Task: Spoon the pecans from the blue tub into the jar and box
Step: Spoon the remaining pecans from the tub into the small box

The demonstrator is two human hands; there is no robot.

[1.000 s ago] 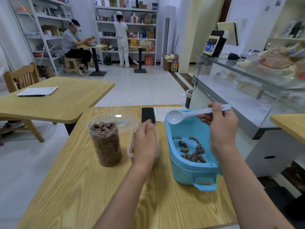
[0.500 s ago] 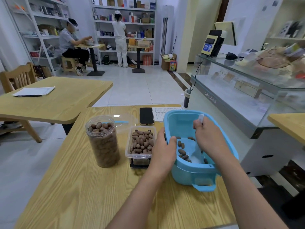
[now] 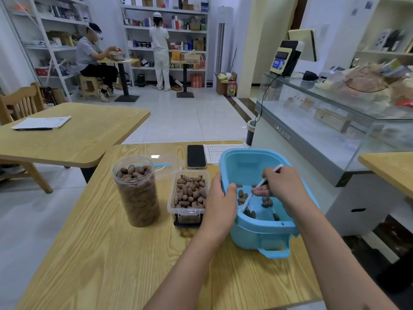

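Scooping is under way: the right hand [image 3: 283,186] grips the white spoon [image 3: 250,199], bowl down among the few pecans [image 3: 242,196] left in the blue tub [image 3: 263,236], which the left hand [image 3: 220,198] clasps by its rim. Next, probably, a level lift leftward to the box [image 3: 189,199] or the jar [image 3: 136,191].

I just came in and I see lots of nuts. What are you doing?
A person is scooping pecans. The right hand holds a white spoon down inside the blue tub, where only a few pecans are left. The left hand grips the tub's rim to steady it. The jar and the clear box beside it are already nearly full.
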